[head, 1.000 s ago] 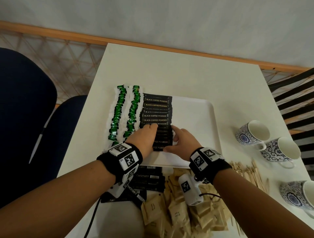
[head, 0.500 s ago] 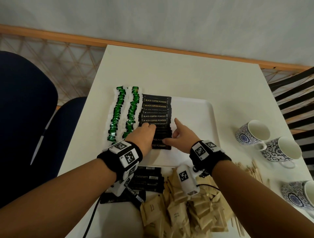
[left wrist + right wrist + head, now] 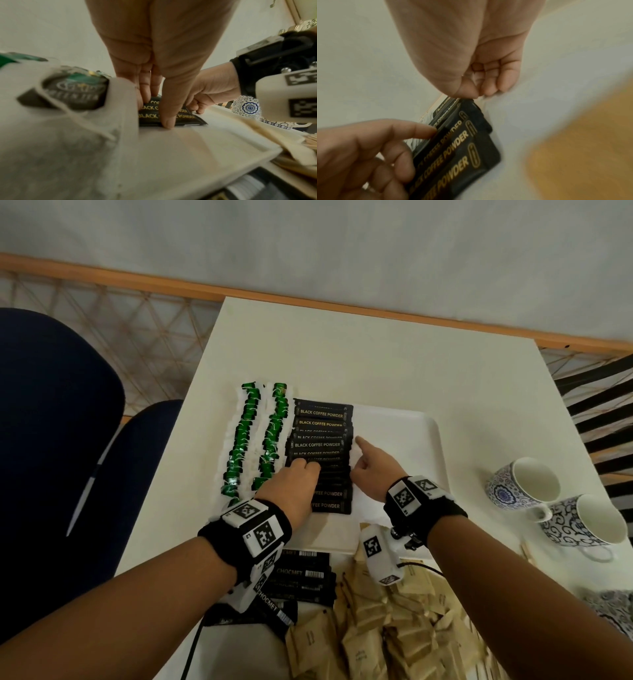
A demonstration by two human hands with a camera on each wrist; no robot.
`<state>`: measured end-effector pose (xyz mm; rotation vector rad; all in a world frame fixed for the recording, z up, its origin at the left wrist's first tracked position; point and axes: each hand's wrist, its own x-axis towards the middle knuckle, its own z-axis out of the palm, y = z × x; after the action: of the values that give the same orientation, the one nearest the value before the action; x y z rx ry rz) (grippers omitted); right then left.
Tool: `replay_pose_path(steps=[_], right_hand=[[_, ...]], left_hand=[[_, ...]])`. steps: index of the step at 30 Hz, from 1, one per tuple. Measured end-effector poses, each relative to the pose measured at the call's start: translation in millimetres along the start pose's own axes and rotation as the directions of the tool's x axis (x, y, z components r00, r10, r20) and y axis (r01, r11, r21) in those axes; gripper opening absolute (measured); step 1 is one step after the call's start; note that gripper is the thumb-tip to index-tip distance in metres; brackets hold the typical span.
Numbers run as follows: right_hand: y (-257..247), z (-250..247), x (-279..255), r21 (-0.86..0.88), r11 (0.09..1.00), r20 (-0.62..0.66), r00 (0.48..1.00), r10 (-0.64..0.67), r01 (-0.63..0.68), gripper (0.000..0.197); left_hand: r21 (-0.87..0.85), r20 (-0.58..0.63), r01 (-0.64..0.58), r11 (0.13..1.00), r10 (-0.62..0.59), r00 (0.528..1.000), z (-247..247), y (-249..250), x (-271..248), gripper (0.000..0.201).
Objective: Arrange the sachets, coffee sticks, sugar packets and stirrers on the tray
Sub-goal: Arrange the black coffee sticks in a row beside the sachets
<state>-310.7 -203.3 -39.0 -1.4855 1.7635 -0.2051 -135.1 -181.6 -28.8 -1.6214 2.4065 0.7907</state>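
Observation:
A column of black coffee sachets (image 3: 322, 422) (image 3: 464, 146) lies on the left part of the white tray (image 3: 404, 446). Left of it run two columns of green tea bags (image 3: 245, 440). My left hand (image 3: 294, 481) (image 3: 159, 108) rests on the near half of the coffee column, its fingers flat on the sachets and its thumb at their near edge. My right hand (image 3: 373, 463) (image 3: 479, 88) sits against the column's right edge. Its index finger points forward, its thumb touches the sachets and its other fingers curl loosely. Neither hand holds anything.
Near the table's front edge lie black Chocmet sachets (image 3: 301, 573), a heap of brown sugar packets (image 3: 394, 628) and wooden stirrers (image 3: 527, 553). Blue-patterned cups (image 3: 524, 484) stand at the right. A dark blue chair (image 3: 51, 440) stands to the left of the table.
My right hand has slid forward along the right edge of the coffee column, and its index finger now points out. My left hand has stayed on the sachets.

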Motion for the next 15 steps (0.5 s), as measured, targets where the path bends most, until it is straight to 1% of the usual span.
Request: replay_pose_path(steps=[2,5,7,11,15], right_hand=[[0.9,-1.7,5.4,0.026,0.999,-0.032,0.999,0.025,-0.024,0.076],[0.2,-3.0,11.5,-0.003,1.0,-0.017,1.0,-0.016,0.016,0.069],[0.3,-4.5,15.2,-0.003,1.0,-0.029,0.999,-0.014,0.014,0.065],[0.0,-9.7,24.8,0.031,0.999,-0.068,0.997,0.028,-0.026,0.071],[-4.3,-15.1,38.7,-0.01,1.0,-0.064,0.998,0.021,-0.022,0.073]], left_hand=[[-0.006,0.007,0.002,1.0,-0.002,1.0,0.8,-0.8,0.5,0.044],[-0.005,0.006,0.006,1.0,-0.006,1.0,2.1,-1.3,2.1,0.045],[-0.007,0.0,0.009,1.0,-0.009,1.0,2.2,-1.5,3.1,0.044],[0.003,-0.015,0.01,1.0,-0.01,1.0,2.4,-1.1,3.4,0.044],[0.001,-0.018,0.017,1.0,-0.017,1.0,0.7,0.0,3.1,0.044]])
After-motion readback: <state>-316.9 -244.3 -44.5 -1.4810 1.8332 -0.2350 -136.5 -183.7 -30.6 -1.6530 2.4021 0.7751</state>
